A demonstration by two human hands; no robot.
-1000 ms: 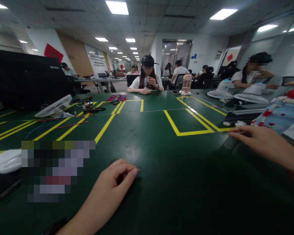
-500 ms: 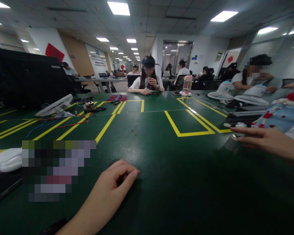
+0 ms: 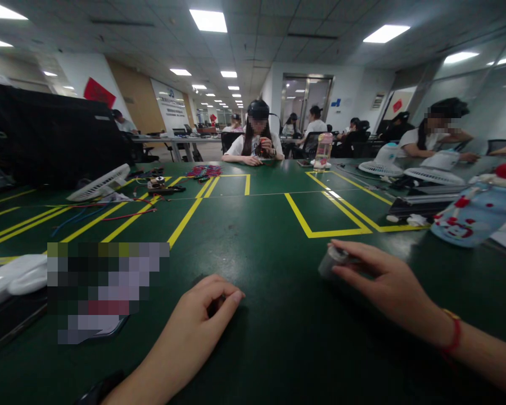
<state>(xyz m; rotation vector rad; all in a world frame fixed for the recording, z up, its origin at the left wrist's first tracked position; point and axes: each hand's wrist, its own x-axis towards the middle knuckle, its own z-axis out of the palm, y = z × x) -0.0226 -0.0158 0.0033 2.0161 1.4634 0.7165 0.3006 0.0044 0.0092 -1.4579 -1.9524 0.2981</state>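
My right hand [image 3: 373,269] has its thumb and fingers on a small silver-grey cylinder [image 3: 332,262], which it holds just above or on the green table; I cannot tell whether they touch. Its exact kind does not show. A red string bracelet is on that wrist. My left hand [image 3: 208,308] rests on the table in the lower middle, fingers curled and thumb tip against the index finger. Nothing shows in the gap between them, though the underside of the hand is hidden. To its left lies a blurred-out, phone-like flat thing [image 3: 109,304].
A white power strip [image 3: 14,281] and a dark phone [image 3: 12,320] lie at left. Wires [image 3: 84,214] and a white fan [image 3: 99,183] are behind them. At right stands a blue bottle [image 3: 468,216] near more fans [image 3: 383,160]. A person [image 3: 257,135] sits opposite.
My right hand has moved left and nearer to me, carrying the grey cylinder from beside the blue bottle. My left hand has stayed almost in place; the view has shifted slightly.
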